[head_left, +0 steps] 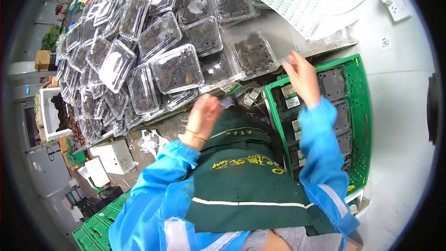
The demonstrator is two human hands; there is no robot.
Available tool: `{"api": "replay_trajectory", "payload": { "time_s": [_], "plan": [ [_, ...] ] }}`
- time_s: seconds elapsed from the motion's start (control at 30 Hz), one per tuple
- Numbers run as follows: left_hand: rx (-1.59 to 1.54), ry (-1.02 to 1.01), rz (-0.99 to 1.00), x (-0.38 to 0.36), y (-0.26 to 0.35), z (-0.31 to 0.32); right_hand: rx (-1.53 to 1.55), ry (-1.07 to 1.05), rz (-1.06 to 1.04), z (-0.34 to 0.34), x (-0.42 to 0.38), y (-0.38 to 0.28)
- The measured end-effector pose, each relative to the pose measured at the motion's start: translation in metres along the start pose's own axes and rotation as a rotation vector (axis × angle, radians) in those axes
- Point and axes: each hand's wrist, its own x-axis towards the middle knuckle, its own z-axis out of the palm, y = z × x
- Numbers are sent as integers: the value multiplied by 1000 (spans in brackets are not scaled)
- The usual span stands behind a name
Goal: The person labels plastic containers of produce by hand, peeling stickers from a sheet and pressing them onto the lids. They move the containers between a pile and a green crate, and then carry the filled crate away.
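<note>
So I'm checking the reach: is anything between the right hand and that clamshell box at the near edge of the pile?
Nothing visible. The right hand is at the edge of the clamshell box, with no object between them.

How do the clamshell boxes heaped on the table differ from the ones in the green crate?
The table boxes lie tumbled and overlapping at all angles; the crate boxes sit flat in neat rows. The crate boxes carry white labels; none shows plainly on the table boxes. Both are clear plastic with dark contents. The crate stands beside the table.
</note>
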Motion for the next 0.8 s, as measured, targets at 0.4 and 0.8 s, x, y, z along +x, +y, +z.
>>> {"api": "replay_trajectory", "payload": {
  "time_s": [0.4,0.8],
  "plan": [
    [-610,151,109,23,62,8,505,-288,402,75,79,17],
    [-455,39,273,45,81,-3,654,-340,394,-124,-73,36]
  ]
}}
